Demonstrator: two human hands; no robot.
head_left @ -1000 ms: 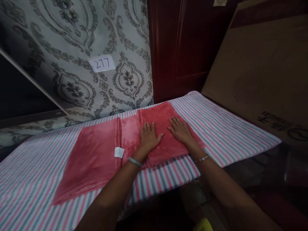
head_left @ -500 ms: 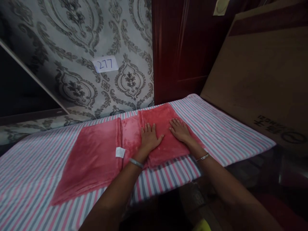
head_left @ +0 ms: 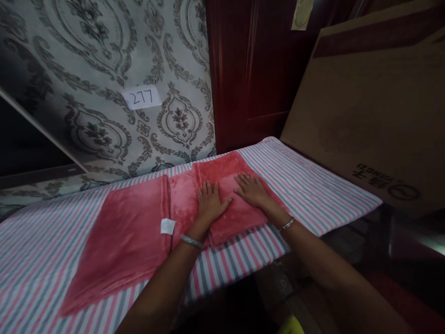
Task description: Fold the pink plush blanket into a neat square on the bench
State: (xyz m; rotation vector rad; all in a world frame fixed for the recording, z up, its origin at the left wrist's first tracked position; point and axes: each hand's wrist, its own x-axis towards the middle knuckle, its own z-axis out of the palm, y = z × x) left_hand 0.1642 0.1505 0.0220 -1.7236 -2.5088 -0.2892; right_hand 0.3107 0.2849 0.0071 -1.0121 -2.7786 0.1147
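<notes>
A plush coral-red blanket (head_left: pixel 128 236) lies with both ends folded in, leaving a thinner strip between the two thicker panels. My left hand (head_left: pixel 209 204) rests flat on the right panel near its inner edge, fingers spread. To its right, my right hand (head_left: pixel 252 190) lies palm down on the same panel with the fingers stretched out. Neither hand grips the cloth. At the inner edge of the left panel a white label (head_left: pixel 167 226) sticks out. A bracelet circles each wrist.
Beneath the blanket is a striped pink, grey and white cloth (head_left: pixel 306 181). A large cardboard box (head_left: pixel 368 106) leans at the right. Behind stand a patterned wall with a paper (head_left: pixel 142 97) marked 277 and a dark red door (head_left: pixel 246 65). A dark screen (head_left: pixel 31 139) is at left.
The view has shifted slightly, so the scene sits a little further left. Both hands stay flat on the right panel, where a paler patch of pile now shows between them.
</notes>
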